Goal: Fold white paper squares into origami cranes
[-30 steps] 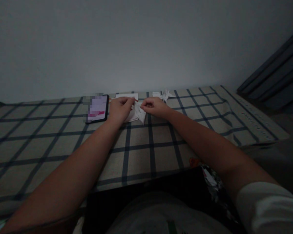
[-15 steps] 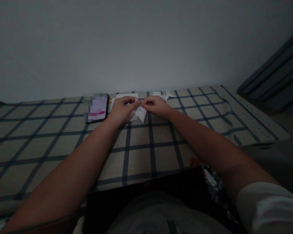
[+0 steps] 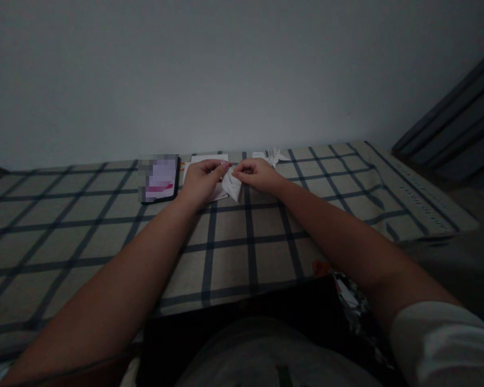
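A piece of folded white paper [image 3: 232, 186], with creased, pointed flaps, is held between my two hands above the checked tablecloth. My left hand [image 3: 205, 176] pinches its upper left part between thumb and fingers. On the other side, my right hand [image 3: 258, 174] grips the upper right edge with closed fingertips. The paper's lower corner points down toward me. Beneath and behind my left hand lie flat white paper sheets [image 3: 210, 158], partly covered by that hand.
Left of my hands a phone [image 3: 161, 179] with a lit screen lies on the tablecloth [image 3: 234, 258]. A folded white paper figure [image 3: 274, 156] with pointed tips sits behind my right hand. A plain wall [image 3: 242, 75] rises at the table's back edge; a dark curtain [image 3: 460, 118] hangs at right.
The folded paper has tilted a little and its lower tip has risen slightly. Its upper part looks more opened between my fingers. Both hands stay almost in place.
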`<state>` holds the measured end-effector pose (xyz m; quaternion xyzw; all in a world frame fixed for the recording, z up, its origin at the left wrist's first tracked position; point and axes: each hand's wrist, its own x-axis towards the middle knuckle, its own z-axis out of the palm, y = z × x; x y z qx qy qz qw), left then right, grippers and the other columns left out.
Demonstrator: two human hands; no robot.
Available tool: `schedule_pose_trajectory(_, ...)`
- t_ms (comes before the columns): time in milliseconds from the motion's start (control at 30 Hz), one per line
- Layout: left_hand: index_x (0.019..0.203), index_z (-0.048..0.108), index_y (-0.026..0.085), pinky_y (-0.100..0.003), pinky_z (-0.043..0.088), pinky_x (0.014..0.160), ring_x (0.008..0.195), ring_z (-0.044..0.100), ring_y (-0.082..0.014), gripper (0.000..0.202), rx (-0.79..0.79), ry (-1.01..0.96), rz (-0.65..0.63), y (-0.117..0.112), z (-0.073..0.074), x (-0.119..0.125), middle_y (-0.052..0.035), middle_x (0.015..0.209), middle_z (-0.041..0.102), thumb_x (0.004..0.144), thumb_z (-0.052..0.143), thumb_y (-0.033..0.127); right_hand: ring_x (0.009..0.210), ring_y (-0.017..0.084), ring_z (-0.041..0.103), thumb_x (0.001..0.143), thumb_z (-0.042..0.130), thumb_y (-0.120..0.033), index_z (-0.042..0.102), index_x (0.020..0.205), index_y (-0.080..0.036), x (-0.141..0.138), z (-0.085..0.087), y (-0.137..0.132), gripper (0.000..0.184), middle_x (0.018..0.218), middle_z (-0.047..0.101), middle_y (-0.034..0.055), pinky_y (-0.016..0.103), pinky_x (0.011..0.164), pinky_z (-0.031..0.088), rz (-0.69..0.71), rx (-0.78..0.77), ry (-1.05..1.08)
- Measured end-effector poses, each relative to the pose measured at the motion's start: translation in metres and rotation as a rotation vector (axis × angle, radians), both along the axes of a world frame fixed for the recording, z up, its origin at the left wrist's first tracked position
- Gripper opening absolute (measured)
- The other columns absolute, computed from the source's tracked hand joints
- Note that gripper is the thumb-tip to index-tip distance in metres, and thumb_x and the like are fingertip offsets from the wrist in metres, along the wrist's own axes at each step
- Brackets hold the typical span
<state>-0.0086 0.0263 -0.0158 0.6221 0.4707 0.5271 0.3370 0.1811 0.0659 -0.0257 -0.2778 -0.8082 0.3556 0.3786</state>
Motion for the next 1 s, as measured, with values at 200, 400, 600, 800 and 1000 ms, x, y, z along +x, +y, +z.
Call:
schedule_pose_trajectory(200, 0.094, 0.079, 0.015, -0.03, 0.055, 0.073, 0.076, 0.069, -0.0196, 0.05, -0.001, -0.018, -0.035, 0.0006, -0.0015, -0.0002, -0.0082, 0.086, 0.077, 0.078, 0.071, 0.062, 0.072, 0.014, 0.053, 0.082, 0.059, -0.042, 0.063, 0.077, -0.015, 0.0, 0.0006, -0.002, 0.028, 0.074, 0.061, 0.0022, 0.027, 0.066, 0.041, -0.007, -0.004, 0.0)
schedule_pose_trajectory(400, 0.089, 0.076, 0.016, -0.03, 0.055, 0.072, 0.077, 0.068, -0.0192, 0.046, -0.034, -0.059, -0.029, 0.0006, 0.0016, -0.0006, -0.0073, 0.084, 0.075, 0.081, 0.067, 0.06, 0.068, 0.013, 0.052, 0.082, 0.06, -0.043, 0.061, 0.076, -0.015, 0.0009, 0.0029, -0.0041, 0.028, 0.072, 0.059, 0.0016, 0.027, 0.065, 0.041, -0.037, -0.029, 0.017)
schedule_pose_trajectory(600, 0.081, 0.074, 0.016, -0.03, 0.054, 0.075, 0.074, 0.064, -0.0166, 0.024, -0.045, -0.068, -0.01, 0.0005, 0.0021, 0.0011, -0.0035, 0.078, 0.072, 0.072, 0.076, 0.038, 0.067, 0.012, 0.049, 0.083, 0.06, -0.041, 0.059, 0.078, -0.016, 0.0022, 0.0072, -0.0073, 0.026, 0.072, 0.055, 0.0004, 0.027, 0.065, 0.041, -0.041, -0.051, 0.018)
schedule_pose_trajectory(800, 0.08, 0.076, 0.016, -0.028, 0.052, 0.071, 0.071, 0.063, -0.016, 0.023, -0.018, -0.024, 0.018, 0.001, 0.0021, 0.0007, -0.0033, 0.076, 0.073, 0.07, 0.077, 0.036, 0.068, 0.012, 0.046, 0.08, 0.06, -0.041, 0.058, 0.075, -0.016, 0.0011, 0.0047, -0.0051, 0.025, 0.07, 0.052, -0.0005, 0.026, 0.064, 0.038, -0.036, -0.061, 0.015)
schedule_pose_trajectory(1000, 0.084, 0.077, 0.016, -0.028, 0.05, 0.074, 0.076, 0.064, -0.0174, 0.032, 0.032, 0.059, -0.014, 0.0022, -0.0011, -0.0013, -0.0056, 0.084, 0.075, 0.072, 0.079, 0.046, 0.067, 0.011, 0.045, 0.081, 0.061, -0.038, 0.056, 0.072, -0.016, 0.0005, 0.0023, -0.0042, 0.024, 0.069, 0.052, -0.0011, 0.026, 0.064, 0.038, -0.04, -0.059, 0.04)
